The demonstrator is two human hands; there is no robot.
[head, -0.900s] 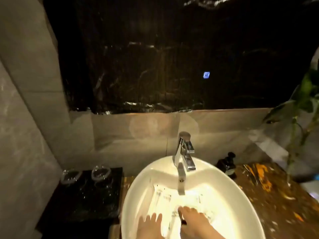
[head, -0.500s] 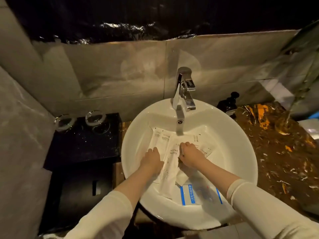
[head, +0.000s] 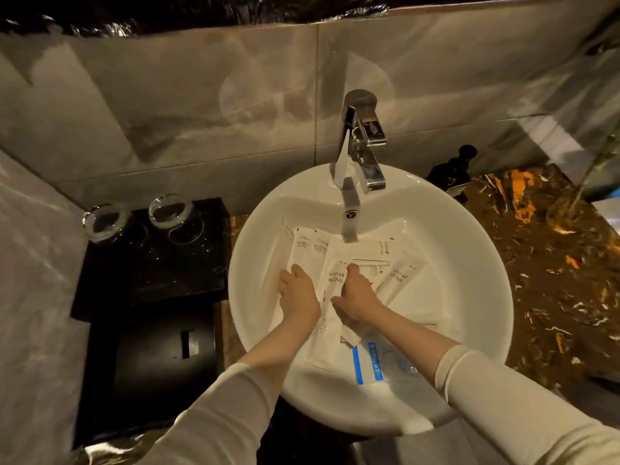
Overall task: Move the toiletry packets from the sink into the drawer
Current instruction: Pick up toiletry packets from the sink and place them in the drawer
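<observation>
Several white toiletry packets lie in a loose heap in the round white sink; two read "TOOTH BRUSH". A clear packet with blue stripes lies at the heap's near edge. My left hand rests palm down on the left side of the heap, fingers curled over the packets. My right hand presses on the middle of the heap, fingers bent around packet edges. Whether either hand has lifted a packet I cannot tell. No drawer is in view.
A chrome tap stands over the back of the basin. Left of the sink is a black box with two glass cups on top. A dark dispenser bottle stands on the brown speckled counter to the right.
The view has tipped down from the dark wall to the sink. Both hands have stayed on the packet heap, with only slight shifts of the fingers.
</observation>
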